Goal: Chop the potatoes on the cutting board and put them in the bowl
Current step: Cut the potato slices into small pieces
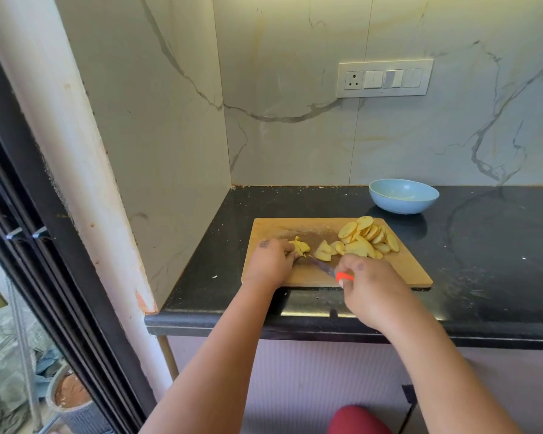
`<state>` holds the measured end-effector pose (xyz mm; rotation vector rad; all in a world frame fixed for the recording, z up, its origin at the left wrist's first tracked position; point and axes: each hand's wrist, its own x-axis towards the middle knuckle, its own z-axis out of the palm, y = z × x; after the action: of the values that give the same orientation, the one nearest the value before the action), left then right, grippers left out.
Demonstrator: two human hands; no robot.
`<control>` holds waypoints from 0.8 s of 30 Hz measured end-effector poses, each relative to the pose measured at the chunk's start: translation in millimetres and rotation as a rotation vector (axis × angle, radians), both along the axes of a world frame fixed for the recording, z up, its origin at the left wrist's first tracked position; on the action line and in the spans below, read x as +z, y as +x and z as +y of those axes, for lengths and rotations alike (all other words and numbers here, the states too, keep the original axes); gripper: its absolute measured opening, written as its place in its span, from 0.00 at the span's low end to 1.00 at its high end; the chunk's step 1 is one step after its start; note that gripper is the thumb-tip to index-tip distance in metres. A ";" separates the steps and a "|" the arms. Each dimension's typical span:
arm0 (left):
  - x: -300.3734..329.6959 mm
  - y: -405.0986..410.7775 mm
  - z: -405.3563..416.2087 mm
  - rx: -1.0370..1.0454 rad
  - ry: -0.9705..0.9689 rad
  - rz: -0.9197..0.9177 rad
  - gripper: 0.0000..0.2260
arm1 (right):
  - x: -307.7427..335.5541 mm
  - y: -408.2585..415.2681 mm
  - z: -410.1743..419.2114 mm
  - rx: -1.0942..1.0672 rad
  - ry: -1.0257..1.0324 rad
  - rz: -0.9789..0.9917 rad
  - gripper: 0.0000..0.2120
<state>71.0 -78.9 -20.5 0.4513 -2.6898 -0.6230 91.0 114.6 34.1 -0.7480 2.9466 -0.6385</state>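
Beyond the hands, at the back of the black counter (pixel 483 277), a light blue bowl (pixel 403 195) is seen near the marble wall; only its pale inner surface is visible, and no potato can be made out in it. Between bowl and hands, a wooden cutting board (pixel 405 270) is laid flat, its near edge close to the counter's front edge. A heap of potato slices (pixel 369 236) is recorded on the far right part of the board, just beyond the right hand (pixel 369 285). A smaller cut piece (pixel 323 251) is noted between the two hands.

Bare board is left along the far left and near right. Open counter is available right of the board; to the left, the side wall stands close.

An uncut potato remnant (pixel 300 245) is pinched under the curled fingers of the left hand (pixel 271 261) and held against the board. The orange handle of a knife (pixel 323 267) is gripped by the right hand, fingers wrapped closed around it. The blade is angled toward the left hand, its tip just beside the held remnant; contact with the board cannot be told.
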 end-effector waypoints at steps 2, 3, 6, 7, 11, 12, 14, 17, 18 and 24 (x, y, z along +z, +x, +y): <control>0.1 0.8 0.7 0.001 -0.015 -0.003 0.14 | -5.3 -1.0 0.4 -0.017 -0.146 0.078 0.06; -0.4 1.5 0.9 0.003 -0.016 -0.002 0.15 | -8.6 -2.3 -2.3 -0.024 -0.195 0.102 0.06; -3.7 2.4 -0.9 0.006 0.006 0.027 0.18 | -21.7 -8.5 -17.2 -0.023 -0.235 0.129 0.10; -5.9 1.6 -2.2 0.014 0.014 0.028 0.19 | -25.2 -8.9 -22.4 -0.026 -0.230 0.131 0.11; -7.8 -0.4 -3.0 0.039 -0.002 -0.001 0.13 | -35.0 -6.3 -34.3 -0.039 -0.190 0.144 0.11; -7.1 -0.3 -2.2 0.042 0.008 0.012 0.12 | -36.2 -5.6 -35.3 -0.038 -0.188 0.147 0.11; -5.8 0.1 -1.2 0.053 0.021 0.036 0.12 | -37.2 -4.7 -36.4 -0.034 -0.177 0.154 0.10; -5.0 -0.2 -1.5 0.060 0.029 0.055 0.11 | -36.2 -5.0 -38.4 -0.026 -0.150 0.151 0.11; -4.8 -0.4 -1.4 0.053 0.028 0.058 0.10 | -35.5 -5.2 -39.5 -0.024 -0.143 0.144 0.11; -5.7 -4.2 -3.9 0.022 0.037 0.044 0.10 | -28.0 -0.8 -60.2 0.023 0.028 0.169 0.17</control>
<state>66.8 -82.8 -26.1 0.4704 -2.6320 -0.6694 90.3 54.4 6.2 -0.8730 3.0865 -0.5572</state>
